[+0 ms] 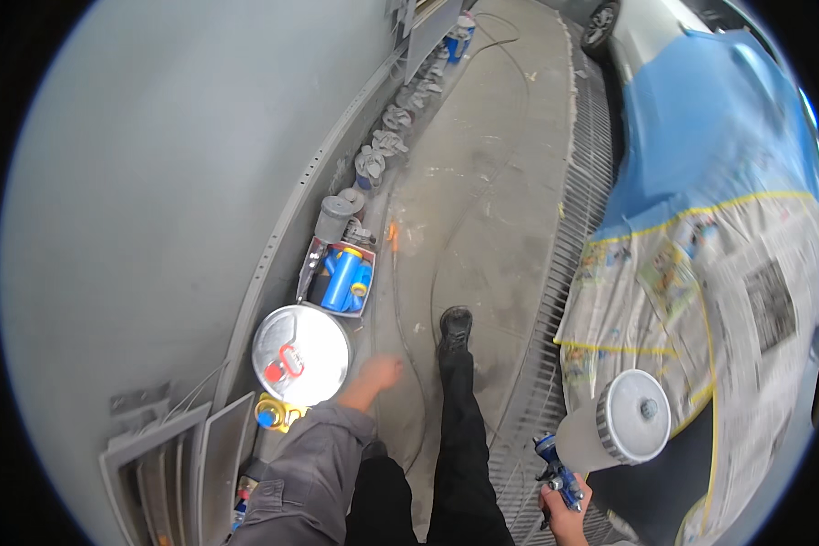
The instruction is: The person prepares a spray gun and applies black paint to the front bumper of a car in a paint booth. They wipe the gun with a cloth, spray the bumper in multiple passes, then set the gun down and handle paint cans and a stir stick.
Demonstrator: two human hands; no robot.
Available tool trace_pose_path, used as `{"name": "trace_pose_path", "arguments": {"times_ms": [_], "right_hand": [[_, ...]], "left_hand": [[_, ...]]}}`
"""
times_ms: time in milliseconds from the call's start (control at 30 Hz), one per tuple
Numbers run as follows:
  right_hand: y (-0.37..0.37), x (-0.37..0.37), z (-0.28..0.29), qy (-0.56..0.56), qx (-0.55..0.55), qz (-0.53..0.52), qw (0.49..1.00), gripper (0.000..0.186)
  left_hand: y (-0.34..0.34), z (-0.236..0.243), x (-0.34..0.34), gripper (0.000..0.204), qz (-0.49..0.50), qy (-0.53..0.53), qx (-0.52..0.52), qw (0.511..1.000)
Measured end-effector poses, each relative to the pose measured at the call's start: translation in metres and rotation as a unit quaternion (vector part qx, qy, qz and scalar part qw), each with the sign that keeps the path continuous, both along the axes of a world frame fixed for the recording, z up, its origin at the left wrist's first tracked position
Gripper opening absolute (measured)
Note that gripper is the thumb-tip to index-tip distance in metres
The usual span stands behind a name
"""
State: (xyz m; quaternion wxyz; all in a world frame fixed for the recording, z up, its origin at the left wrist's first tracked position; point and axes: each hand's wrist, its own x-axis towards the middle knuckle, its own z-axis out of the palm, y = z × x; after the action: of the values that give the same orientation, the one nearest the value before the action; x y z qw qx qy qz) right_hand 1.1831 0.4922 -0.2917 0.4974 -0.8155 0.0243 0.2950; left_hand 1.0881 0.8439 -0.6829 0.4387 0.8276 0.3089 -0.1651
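My right hand (566,511) grips a blue spray gun (555,469) at the lower right, topped by a large translucent cup (582,437) with a pale lid. My left hand (382,371) hangs over the floor, blurred, fingers too unclear to read, beside a metal drum (300,346) with a red handle. Just beyond the drum sits a box (366,305) of blue-and-yellow plastic containers (341,278). A yellow-and-blue item (278,414) lies on the drum's near side. A hose (400,328) with an orange fitting (393,235) runs along the floor.
A grey wall (136,164) lines the left, with covered pots (388,143) along its foot and metal panels (223,464) at lower left. A car (655,27) masked in blue sheet (701,118) and paper (755,409) fills the right, beside a floor grate (555,300). My legs stand on concrete (482,182).
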Motion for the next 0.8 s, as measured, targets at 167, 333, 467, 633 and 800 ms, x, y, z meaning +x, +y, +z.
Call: {"name": "trace_pose_path", "arguments": {"times_ms": [167,333,467,633,800], "right_hand": [[0.043,0.146,-0.098,0.03,-0.163,0.119,0.979,0.032],[0.156,0.29,-0.163,0.124,-0.248,0.158,0.948,0.04],[0.191,0.367,-0.216,0.156,-0.277,0.173,0.932,0.042],[0.216,0.418,-0.244,0.187,-0.369,0.239,0.878,0.043],[0.31,0.416,-0.233,0.097,-0.126,0.134,0.978,0.016]], "left_hand": [[0.105,-0.114,0.133,0.022,0.165,-0.017,0.069,0.984],[0.185,-0.226,0.247,0.022,0.338,0.081,0.092,0.933],[0.217,-0.289,0.3,0.029,0.375,0.188,0.103,0.902],[0.213,-0.321,0.289,0.037,0.412,0.17,0.149,0.883],[0.171,-0.24,0.231,0.04,0.489,-0.049,-0.087,0.866]]}}
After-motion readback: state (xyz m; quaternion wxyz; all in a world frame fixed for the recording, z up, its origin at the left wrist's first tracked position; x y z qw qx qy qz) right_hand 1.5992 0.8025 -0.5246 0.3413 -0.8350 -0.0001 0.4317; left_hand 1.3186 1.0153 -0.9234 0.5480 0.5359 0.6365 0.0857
